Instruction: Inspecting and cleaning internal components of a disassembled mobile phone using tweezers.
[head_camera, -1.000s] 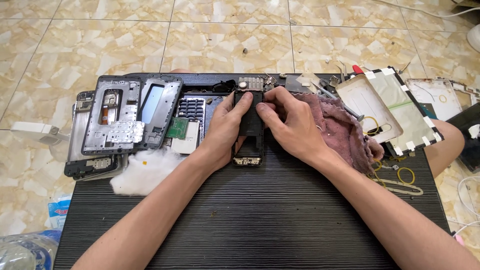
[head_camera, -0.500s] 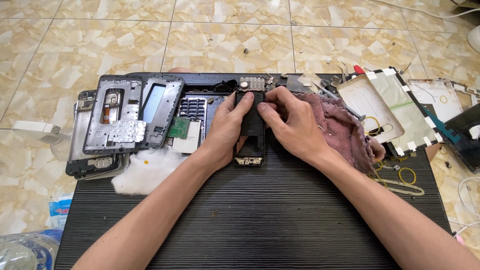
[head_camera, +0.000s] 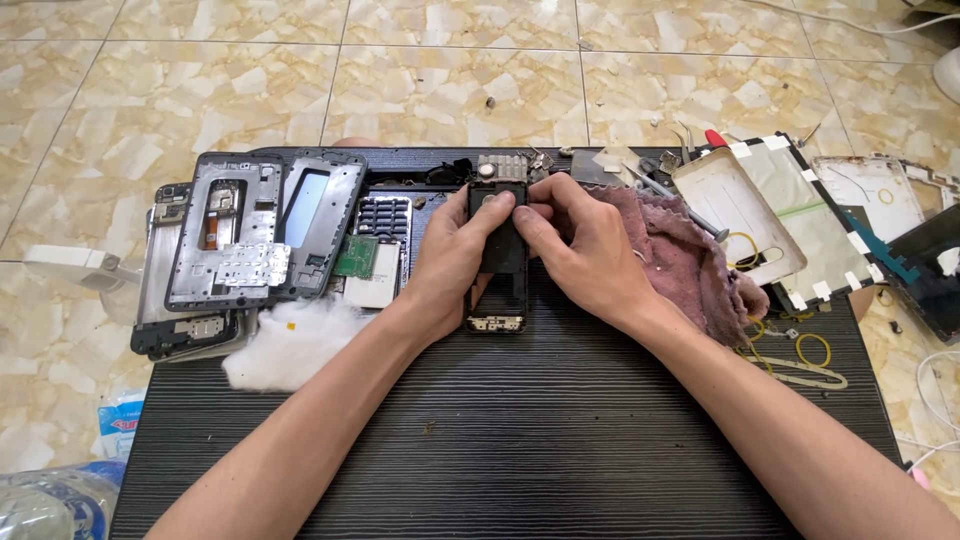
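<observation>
Now both hands hold a small black phone body (head_camera: 499, 262) lying near the back edge of the black table (head_camera: 520, 440), abt the middle. Left hand (head_camera: 452, 262) wraps its left side; right hand (head_camera: 590, 245) pinches the top w/ fingertips, maybe pressing a part, hard to see. A pink cloth (head_camera: 690, 260) lies just right, phone frames (head_camera: 262, 230) at the left edge.

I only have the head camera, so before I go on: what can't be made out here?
- Head view: upper part of the phone frame, covered by the left hand and right hand.
- Board parts at its top: too small.
- Plastic bottle: cut off by the bottom-left edge.
- Dark panel: cut off at right.
</observation>
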